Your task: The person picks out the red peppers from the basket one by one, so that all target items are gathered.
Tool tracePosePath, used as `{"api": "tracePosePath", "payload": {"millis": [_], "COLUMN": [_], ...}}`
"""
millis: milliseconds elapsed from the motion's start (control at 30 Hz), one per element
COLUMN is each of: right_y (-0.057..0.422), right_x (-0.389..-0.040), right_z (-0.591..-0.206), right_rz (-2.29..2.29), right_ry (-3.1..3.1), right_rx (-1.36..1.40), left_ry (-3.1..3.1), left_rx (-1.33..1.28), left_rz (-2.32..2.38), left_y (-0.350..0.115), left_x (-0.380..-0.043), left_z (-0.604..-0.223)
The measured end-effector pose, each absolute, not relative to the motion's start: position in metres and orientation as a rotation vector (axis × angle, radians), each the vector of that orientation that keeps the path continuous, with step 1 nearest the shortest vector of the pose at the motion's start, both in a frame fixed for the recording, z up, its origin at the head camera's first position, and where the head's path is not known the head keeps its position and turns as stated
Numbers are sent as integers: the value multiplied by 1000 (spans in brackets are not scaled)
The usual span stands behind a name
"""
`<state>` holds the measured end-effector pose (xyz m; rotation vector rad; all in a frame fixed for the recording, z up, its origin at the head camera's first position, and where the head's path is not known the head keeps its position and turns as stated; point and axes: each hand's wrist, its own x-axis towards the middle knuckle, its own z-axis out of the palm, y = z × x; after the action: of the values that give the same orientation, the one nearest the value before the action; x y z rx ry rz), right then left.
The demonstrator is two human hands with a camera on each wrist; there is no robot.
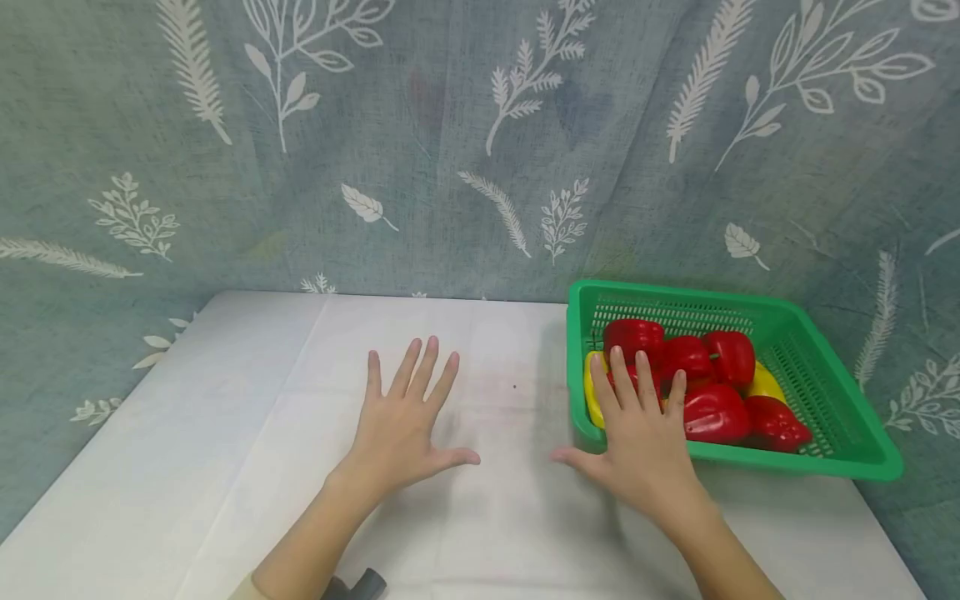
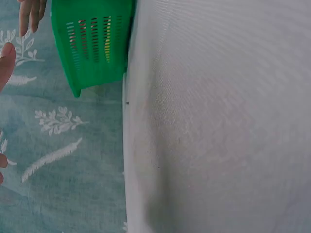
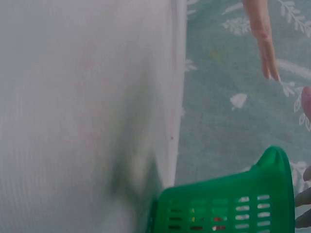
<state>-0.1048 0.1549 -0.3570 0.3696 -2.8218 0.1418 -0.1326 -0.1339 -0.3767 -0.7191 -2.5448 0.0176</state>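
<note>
Both hands hover over the white table with fingers spread and palms down, holding nothing. My left hand (image 1: 401, 429) is above the middle of the table, left of the basket. My right hand (image 1: 641, 437) overlaps the near left corner of a green plastic basket (image 1: 847, 392) in the head view. Inside the basket lie several red bell peppers (image 1: 716, 414) and some yellow ones (image 1: 765, 385), partly hidden by the right fingers. In the left wrist view the basket's slotted side (image 2: 92, 48) shows. The right wrist view shows the left hand (image 3: 261, 34) held up in the air.
The white table (image 1: 247, 467) ends at a grey-green curtain (image 1: 420, 167) with white leaf prints behind it. A dark grey cylindrical object (image 1: 367, 585) pokes in at the bottom edge, beside the left forearm. The basket stands at the table's right side.
</note>
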Motion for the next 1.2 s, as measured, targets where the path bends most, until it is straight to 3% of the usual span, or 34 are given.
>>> {"api": "tracePosePath", "payload": {"millis": [1200], "right_y": [213], "right_x": [-104], "right_z": [-358], "right_rz": [120], "right_ry": [-2747], "right_rx": [297], "left_ry": [-2634], "left_rx": [-751], "left_rz": [-18], "left_y": [-84], "left_x": [-142], "left_z": [-369]}}
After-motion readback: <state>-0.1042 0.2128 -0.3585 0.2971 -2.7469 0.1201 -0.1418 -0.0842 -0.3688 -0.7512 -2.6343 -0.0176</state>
